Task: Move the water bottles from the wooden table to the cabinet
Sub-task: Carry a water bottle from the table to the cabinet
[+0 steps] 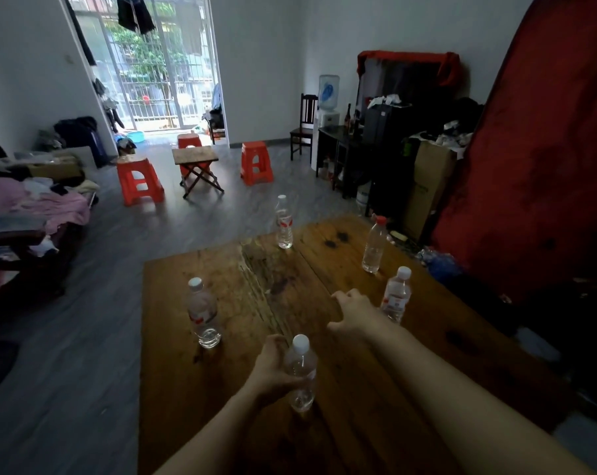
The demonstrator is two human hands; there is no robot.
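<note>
Several clear water bottles stand on the wooden table (341, 389). My left hand (273, 366) is wrapped around the nearest bottle (301, 375), which has a white cap and stands upright at the table's middle front. My right hand (353, 311) hovers over the table with fingers apart, holding nothing, just left of a white-capped bottle (395, 296). Another white-capped bottle (202, 313) stands at the left edge. A red-capped bottle (374, 245) is at the far right, and one more bottle (284, 222) stands at the far edge.
A dark cabinet (345, 156) with bottles and clutter on it stands against the right wall, beside a water dispenser (327, 111). A red cloth panel (536, 149) fills the right. Red stools (137, 180) and a folding stool (196, 166) sit on the grey floor.
</note>
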